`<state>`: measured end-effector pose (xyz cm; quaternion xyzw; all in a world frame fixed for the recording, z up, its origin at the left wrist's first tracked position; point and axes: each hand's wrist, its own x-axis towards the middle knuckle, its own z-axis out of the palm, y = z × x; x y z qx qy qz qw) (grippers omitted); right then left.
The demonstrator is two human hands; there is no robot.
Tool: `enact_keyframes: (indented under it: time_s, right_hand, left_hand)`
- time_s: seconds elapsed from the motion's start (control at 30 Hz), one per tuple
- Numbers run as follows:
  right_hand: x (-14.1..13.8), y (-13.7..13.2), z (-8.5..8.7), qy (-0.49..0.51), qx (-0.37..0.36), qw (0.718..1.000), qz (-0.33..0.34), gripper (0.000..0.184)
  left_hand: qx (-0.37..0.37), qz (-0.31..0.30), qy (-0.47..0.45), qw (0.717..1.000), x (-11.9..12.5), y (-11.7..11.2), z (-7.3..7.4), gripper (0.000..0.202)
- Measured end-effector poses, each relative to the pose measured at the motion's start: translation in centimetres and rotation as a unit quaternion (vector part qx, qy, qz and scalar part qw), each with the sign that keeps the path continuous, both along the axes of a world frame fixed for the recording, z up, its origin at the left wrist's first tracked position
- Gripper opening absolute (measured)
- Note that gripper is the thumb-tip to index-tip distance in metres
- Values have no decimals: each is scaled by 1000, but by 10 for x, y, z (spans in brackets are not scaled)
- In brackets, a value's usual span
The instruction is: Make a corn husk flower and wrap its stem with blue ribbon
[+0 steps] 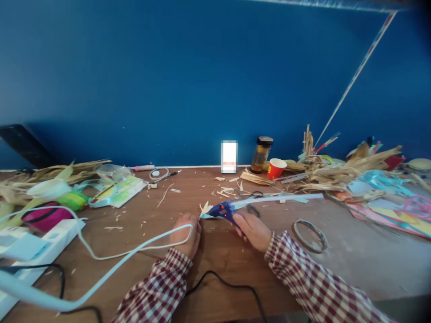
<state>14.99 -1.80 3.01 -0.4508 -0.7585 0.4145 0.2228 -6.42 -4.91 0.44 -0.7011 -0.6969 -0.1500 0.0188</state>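
Note:
My right hand [254, 231] grips a blue glue gun [224, 211] with a long white glue stick [279, 198] sticking out of its back. The gun's nozzle points left at a small pale straw piece [204, 208] on the brown table [218, 251]. My left hand [188, 233] is closed beside that piece, fingers curled and pinching it; a light blue strip [111, 269] loops over this hand. Both sleeves are red and white check.
A black cord [229, 285] runs between my arms. A ring [310, 235] lies to the right. Straw, coloured papers, a red cup [276, 168] and a jar [261, 154] sit at the back right. A white power strip [37, 244] and packets lie left.

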Motion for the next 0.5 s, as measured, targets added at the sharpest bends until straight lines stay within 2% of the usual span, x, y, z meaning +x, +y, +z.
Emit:
enact_keyframes:
  time_s: [0.2,0.33,0.5]
  right_hand:
    - [-2,0,-3,-17,-17,1000,11,49]
    - [1,-1,-2,14,-32,999,6,48]
    - [-5,-3,-3,6,-10,1000,11,48]
  left_hand:
    - [2,0,0,1000,0,-1,-2,24]
    - [2,-7,-2,1000,-2,0,-4,25]
    - [4,-5,-8,1000,-2,0,-6,23]
